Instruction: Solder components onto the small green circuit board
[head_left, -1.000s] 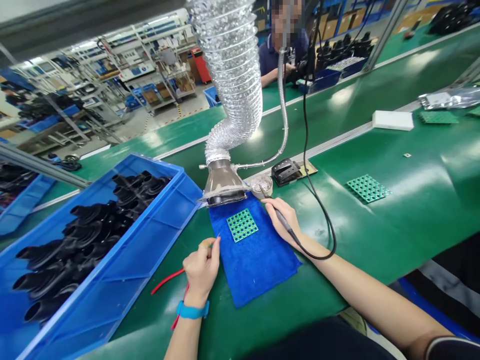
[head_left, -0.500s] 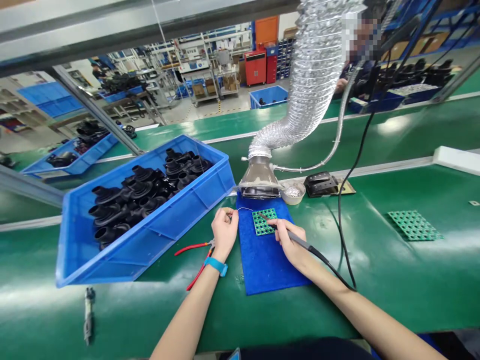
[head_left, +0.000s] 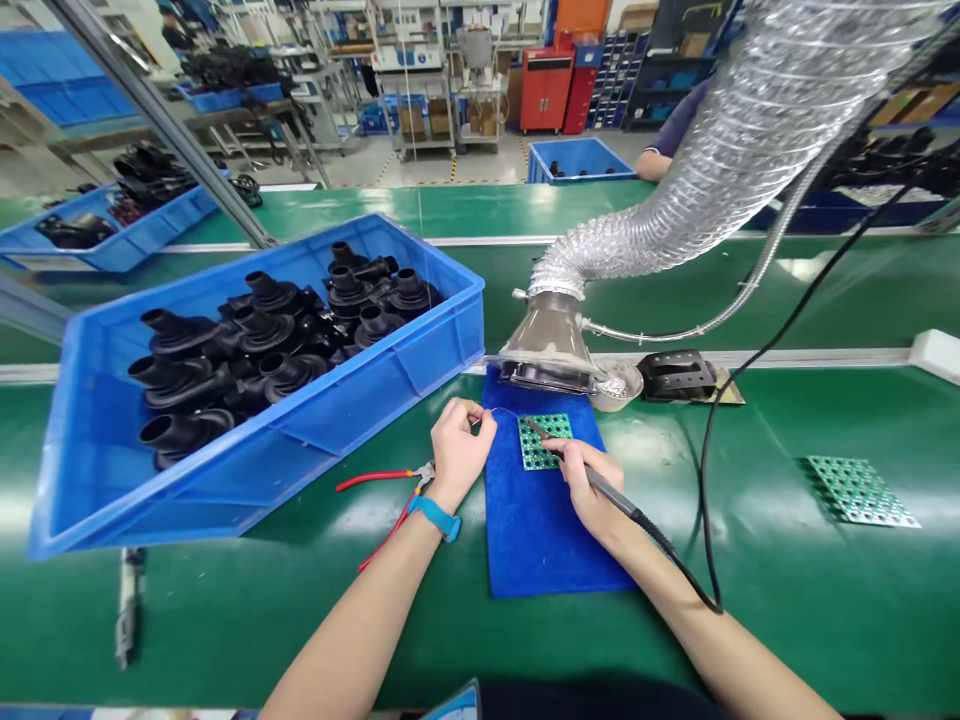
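A green circuit board with rows of dark spots lies on a blue cloth. My right hand grips a soldering iron like a pen, its tip at the board's upper left part. Pinched in the fingers of my left hand is a thin solder wire, which curves over to the board near the iron's tip. Red-handled pliers lie on the bench beside my left wrist, jaws partly hidden by it.
A blue crate of black plastic parts stands at left. Beyond the cloth hangs a fume hood on a silver duct, beside a small bowl and a black holder. Another board lies right. A person's arm shows across the bench.
The view has shifted, so the crate and bench now sit differently in the picture. Both hands keep their hold, with the iron's tip still at the board's upper left.
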